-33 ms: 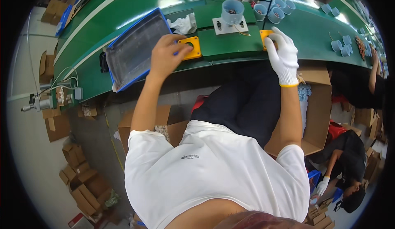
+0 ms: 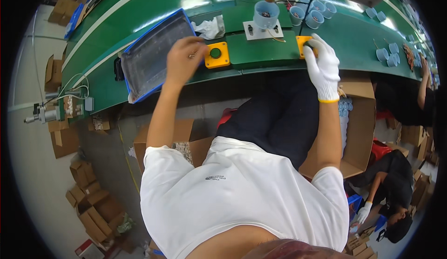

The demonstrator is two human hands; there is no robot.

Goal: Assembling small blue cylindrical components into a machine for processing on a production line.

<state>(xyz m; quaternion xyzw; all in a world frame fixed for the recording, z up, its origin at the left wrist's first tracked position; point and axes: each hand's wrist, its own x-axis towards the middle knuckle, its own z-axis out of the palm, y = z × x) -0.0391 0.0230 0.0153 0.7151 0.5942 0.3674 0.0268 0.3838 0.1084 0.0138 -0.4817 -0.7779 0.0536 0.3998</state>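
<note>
White shirt (image 2: 242,184): nearest, on the worker, at six o'clock of the view.
Open carton (image 2: 362,124): beside the legs at three o'clock, with pale-blue stacked pieces (image 2: 344,112) inside.
Left hand (image 2: 185,62): bare, blurred, at eleven o'clock; fingers curled, something small and brownish showing among them. I cannot tell whether they grip it.
Right hand (image 2: 322,66): white-gloved, at two o'clock; thumb and fingers bent over a yellow box. I cannot tell whether they grip or press it.
Left button box (image 2: 223,62): yellow with a round green button, on the green bench (image 2: 104,91) at twelve o'clock, just beside the left fingertips; contact is unclear.
Right button box (image 2: 301,41): yellow, between one and two o'clock, partly covered by the glove.
Tray (image 2: 153,54): blue-rimmed, grey inside, tilted across the bench toward ten-thirty.
Crumpled white sheet (image 2: 212,27): at twelve, just beyond the left button box.
Fixture plate (image 2: 251,33): white, near one o'clock, bearing a blue cup (image 2: 266,19) with small parts inside.
Cup cluster (image 2: 315,18): more blue cups, beyond the right button box, between one and two o'clock.
</note>
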